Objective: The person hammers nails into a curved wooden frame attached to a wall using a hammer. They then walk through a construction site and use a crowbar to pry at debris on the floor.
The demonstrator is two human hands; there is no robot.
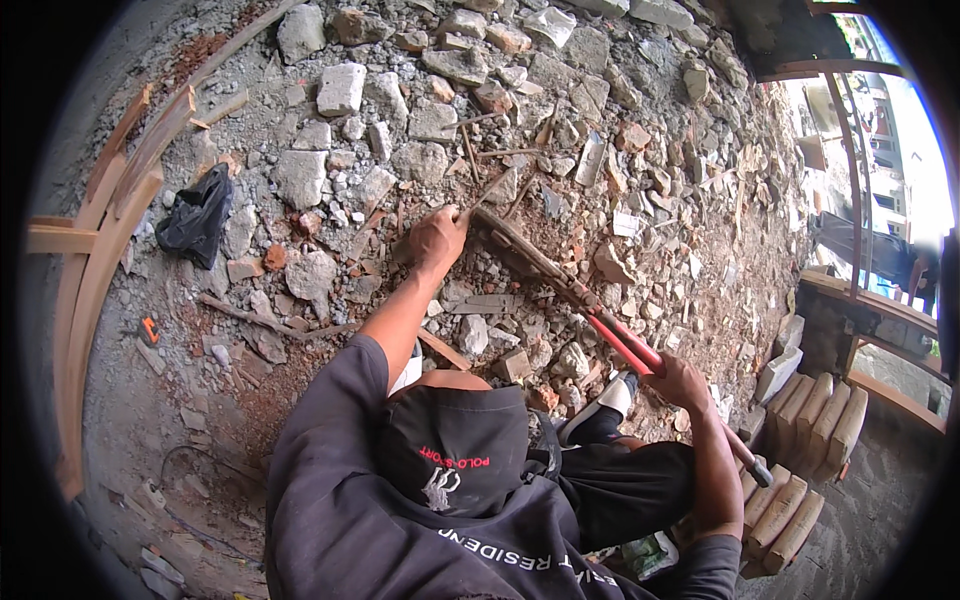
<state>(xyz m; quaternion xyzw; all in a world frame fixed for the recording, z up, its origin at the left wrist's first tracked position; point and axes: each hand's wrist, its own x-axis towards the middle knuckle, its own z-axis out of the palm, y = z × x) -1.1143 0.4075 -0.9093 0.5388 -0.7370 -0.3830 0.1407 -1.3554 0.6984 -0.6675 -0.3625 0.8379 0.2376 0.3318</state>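
My left hand (437, 238) is closed, its fingers pinched around a thin brown rod (490, 188) that slants up over the rubble. Beside that fist lies the worn head end of a long bolt cutter (535, 260), brown with rust or dirt. Its red handles (625, 345) run down to the right, close together. My right hand (685, 385) grips them; a dark handle end (760, 472) sticks out past my wrist. I am crouching, with my knees bent in black shorts (450, 440) and one shoe (605, 405) on the debris.
Broken concrete and brick rubble (430, 120) covers the ground ahead. At the left are a black plastic bag (197, 215) and curved-looking wooden boards (105, 250). Tan slab-like blocks (820, 420) stand in rows at the right, near a wooden frame (870, 300) and bright opening.
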